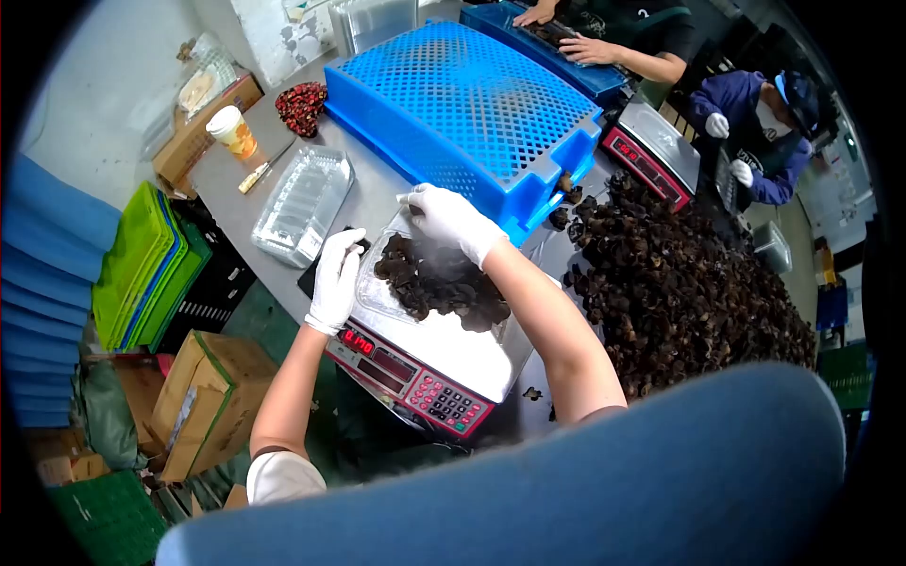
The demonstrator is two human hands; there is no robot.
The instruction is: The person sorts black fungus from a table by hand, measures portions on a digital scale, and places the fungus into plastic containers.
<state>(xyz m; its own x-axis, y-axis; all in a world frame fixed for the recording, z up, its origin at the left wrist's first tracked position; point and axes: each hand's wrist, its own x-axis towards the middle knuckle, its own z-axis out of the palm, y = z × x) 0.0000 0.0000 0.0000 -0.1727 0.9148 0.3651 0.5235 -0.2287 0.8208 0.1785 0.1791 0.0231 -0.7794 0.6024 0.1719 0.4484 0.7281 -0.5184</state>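
Note:
A clear plastic tray rests on a red-framed digital scale, whose red display appears to read 0.170. Dark wood ear mushrooms are heaped in the tray. My left hand, in a white glove, is at the tray's left side, closed with a small dark piece of mushroom at its fingertips. Over the tray's far edge, my gloved right hand has its fingers bent together in a pinch. A dark bit shows near those fingertips, too small to make out clearly.
Right of the scale spreads a large mushroom pile. An upturned blue crate stands behind. Empty clear trays, a paper cup and a red-black bundle lie left. Two people work beyond, near a second scale.

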